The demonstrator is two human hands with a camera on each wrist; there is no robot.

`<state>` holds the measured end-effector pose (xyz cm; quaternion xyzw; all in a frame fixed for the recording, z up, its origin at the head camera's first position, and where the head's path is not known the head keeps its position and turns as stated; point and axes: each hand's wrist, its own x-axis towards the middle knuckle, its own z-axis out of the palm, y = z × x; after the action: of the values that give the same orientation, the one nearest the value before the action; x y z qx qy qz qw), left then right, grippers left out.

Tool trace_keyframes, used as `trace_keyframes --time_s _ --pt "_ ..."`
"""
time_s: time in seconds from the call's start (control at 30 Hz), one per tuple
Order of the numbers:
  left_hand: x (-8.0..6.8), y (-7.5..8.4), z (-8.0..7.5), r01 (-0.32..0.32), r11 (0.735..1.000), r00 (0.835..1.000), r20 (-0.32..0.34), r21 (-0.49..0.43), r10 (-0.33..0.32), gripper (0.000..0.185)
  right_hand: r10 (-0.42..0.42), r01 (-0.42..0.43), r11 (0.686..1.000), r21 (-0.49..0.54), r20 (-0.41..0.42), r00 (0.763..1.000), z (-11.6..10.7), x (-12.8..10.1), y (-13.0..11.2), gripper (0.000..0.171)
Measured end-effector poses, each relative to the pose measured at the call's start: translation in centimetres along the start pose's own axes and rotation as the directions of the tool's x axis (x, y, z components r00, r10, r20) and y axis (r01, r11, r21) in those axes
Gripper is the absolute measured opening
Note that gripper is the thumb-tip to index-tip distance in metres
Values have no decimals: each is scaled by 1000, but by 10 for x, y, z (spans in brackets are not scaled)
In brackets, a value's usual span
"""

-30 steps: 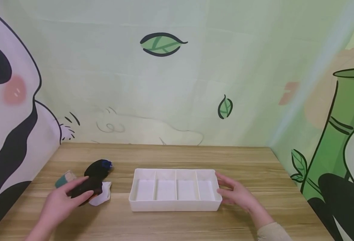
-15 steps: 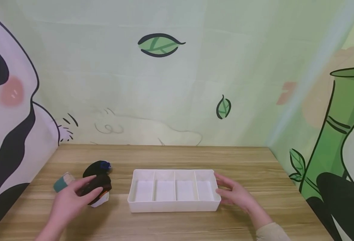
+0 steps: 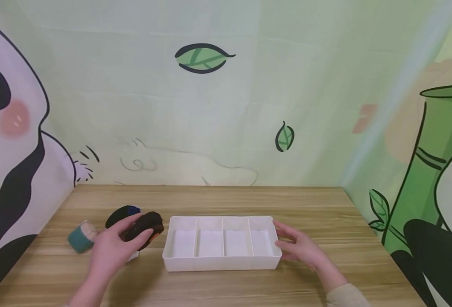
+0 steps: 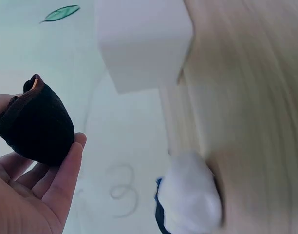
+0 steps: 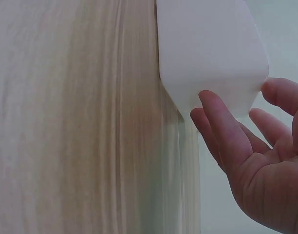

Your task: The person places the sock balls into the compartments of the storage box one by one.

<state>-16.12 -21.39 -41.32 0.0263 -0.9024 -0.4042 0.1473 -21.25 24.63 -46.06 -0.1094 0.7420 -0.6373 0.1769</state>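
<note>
My left hand holds a black rolled-up sock between thumb and fingers, just left of the white box. In the left wrist view, the sock shows a ribbed brown edge and a bit of orange. The white four-compartment box stands on the table, its compartments bare. At its right end is my right hand, fingers spread and fingertips against the end wall. Behind my left hand lies a black sock bundle with a blue end. A white sock bundle is mostly hidden by that hand in the head view.
A teal and beige sock bundle lies on the wooden table left of my left hand. Behind the table's back edge hangs a backdrop printed with leaves, bamboo and pandas.
My left hand has carried the black sock rightward, from over the white bundle towards the box's left end. My right hand stays at the box's right end.
</note>
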Motion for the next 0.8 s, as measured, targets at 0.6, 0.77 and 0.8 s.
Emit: trace_keyframes --time_s 0.6,0.77,0.8 --pt "-4 35 45 -65 995 997 -54 -79 61 47 -2 3 1000 10 -10 1000 1 1 2 68" --pt "-4 45 64 -80 987 997 -28 -136 77 43 0 1 1000 13 -18 1000 1 1 3 66" --pt "-4 48 67 -85 985 996 -22 -147 82 42 1 0 1000 15 -19 1000 1 1 3 66"
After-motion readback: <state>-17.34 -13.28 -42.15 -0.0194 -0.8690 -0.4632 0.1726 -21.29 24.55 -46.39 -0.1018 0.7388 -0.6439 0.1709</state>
